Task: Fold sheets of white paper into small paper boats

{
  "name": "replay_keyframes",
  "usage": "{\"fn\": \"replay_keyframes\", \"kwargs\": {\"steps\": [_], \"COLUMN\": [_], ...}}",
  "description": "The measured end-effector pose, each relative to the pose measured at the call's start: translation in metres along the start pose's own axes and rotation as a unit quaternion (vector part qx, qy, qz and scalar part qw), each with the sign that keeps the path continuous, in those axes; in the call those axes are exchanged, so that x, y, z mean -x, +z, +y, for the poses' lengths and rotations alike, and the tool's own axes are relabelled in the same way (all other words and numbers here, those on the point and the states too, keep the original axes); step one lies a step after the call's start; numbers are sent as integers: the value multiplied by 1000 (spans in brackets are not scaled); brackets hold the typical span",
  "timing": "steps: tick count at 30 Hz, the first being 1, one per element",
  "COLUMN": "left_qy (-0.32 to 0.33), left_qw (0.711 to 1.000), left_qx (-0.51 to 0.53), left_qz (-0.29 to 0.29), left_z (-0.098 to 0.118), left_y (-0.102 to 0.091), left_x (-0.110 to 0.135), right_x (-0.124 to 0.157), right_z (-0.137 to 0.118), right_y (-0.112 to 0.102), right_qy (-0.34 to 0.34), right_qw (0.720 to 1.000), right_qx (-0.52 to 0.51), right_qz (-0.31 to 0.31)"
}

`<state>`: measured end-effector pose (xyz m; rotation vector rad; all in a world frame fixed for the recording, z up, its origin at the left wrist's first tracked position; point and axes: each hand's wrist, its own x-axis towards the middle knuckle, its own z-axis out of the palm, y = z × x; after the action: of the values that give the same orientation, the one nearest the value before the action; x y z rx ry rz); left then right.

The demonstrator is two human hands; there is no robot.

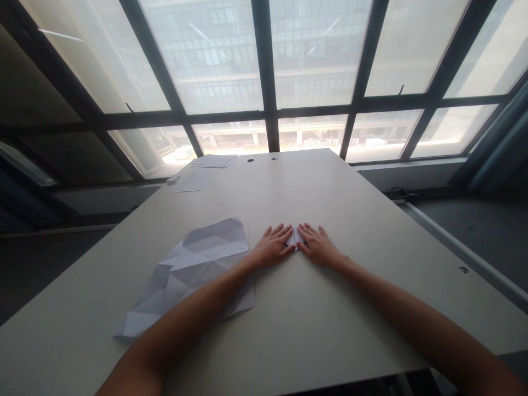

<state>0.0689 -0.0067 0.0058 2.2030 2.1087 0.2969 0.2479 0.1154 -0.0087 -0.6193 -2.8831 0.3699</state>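
Observation:
A small folded piece of white paper [295, 237] lies on the white table [297, 192], mostly covered by my two hands. My left hand [273, 246] rests flat on its left side with the fingers stretched out. On the right side, my right hand [317, 245] lies flat too, fingers extended. Only a narrow strip of the folded paper shows between the hands, with a crease line down it. Left of my left hand, partly under my forearm, spreads a large creased white sheet [206, 253] marked with many fold lines.
Several flat white sheets [193, 180] lie at the table's far left corner, beside a small white object [172, 179]. A dark round spot [250, 160] is near the far edge. Dark-framed windows [223, 115] stand behind the table. A dark mark [463, 270] is near the right edge.

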Motion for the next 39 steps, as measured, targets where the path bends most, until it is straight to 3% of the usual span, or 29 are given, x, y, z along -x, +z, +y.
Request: {"fn": "replay_keyframes", "kwargs": {"steps": [11, 27, 39], "left_qy": [0, -66, -43], "left_qw": [1000, 997, 991], "left_qx": [-7, 0, 69], "left_qz": [1, 44, 105], "left_z": [-3, -12, -22], "left_y": [4, 18, 23], "left_x": [-2, -9, -13], "right_x": [0, -2, -2], "right_z": [0, -1, 0], "right_y": [1, 3, 2], "right_qy": [-2, 24, 24], "right_qw": [1000, 1000, 999], "right_qx": [16, 7, -30], "right_qz": [-3, 14, 22]}}
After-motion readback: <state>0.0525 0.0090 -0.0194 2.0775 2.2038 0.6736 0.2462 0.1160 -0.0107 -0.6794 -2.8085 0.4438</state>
